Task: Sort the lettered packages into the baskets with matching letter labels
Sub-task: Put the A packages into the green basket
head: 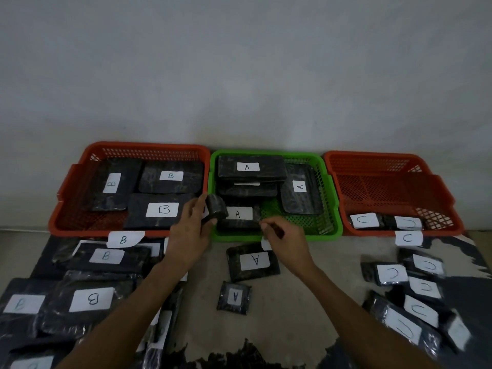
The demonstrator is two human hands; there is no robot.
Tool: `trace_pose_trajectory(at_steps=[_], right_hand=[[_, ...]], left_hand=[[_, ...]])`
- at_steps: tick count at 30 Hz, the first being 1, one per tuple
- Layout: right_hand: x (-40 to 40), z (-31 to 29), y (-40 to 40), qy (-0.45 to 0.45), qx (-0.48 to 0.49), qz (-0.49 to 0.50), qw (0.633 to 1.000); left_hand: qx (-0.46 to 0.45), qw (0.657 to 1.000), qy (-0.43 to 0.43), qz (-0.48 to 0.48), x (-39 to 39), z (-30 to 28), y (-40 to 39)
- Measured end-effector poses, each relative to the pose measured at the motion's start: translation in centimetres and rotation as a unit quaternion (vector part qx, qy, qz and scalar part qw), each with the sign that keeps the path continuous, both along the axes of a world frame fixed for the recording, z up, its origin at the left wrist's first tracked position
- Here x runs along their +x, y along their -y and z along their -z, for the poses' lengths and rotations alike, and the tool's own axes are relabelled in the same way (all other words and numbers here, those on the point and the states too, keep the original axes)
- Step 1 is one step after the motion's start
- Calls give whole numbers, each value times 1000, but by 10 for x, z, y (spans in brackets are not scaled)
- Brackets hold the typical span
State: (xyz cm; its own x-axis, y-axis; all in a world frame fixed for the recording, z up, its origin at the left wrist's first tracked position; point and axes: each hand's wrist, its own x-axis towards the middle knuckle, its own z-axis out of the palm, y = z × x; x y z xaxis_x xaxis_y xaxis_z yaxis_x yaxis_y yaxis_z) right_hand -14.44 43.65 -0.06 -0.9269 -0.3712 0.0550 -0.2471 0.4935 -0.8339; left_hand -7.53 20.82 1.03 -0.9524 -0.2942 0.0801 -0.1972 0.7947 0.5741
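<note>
Black A package (241, 214) lies in green basket (330, 209).

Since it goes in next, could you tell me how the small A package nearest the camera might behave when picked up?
The small A package is probably slippery, as its dark wrap looks glossy. Being small and flat, it likely lifts easily and will not roll. Its crinkled edges suggest some flex.

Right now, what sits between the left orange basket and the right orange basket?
Head view: the green basket sits between the left orange basket and the right orange basket, with A-labelled packages inside. Both hands work at its front rim.
</note>
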Motion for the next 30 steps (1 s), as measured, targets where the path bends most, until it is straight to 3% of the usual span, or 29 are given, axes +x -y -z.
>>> trace_pose_trajectory(at_steps=[2, 5, 9, 14, 20, 24, 30], right_hand=[[20, 2, -13, 23, 8, 5, 1000], [40, 24, -27, 22, 117, 34, 992], [46, 51, -27, 162, 197, 110, 961], [44, 63, -4, 196, 315, 67, 926], [44, 64, -3, 237, 253, 93, 933], [52, 60, -9, 270, 101, 136, 948], [55, 23, -37, 273, -25, 166, 947]], left_hand=[[7, 1000, -1, 14, 5, 0, -2], [10, 999, 19, 46, 11, 1, -7], [-4, 997, 50, 65, 12, 2, -12], [-12, 995, 72, 64, 9, 0, -10], [9, 996, 66, 58, 9, 0, -11], [16, 997, 55, 51, 10, 2, -10], [11, 998, 39, 38, 10, 6, -10]])
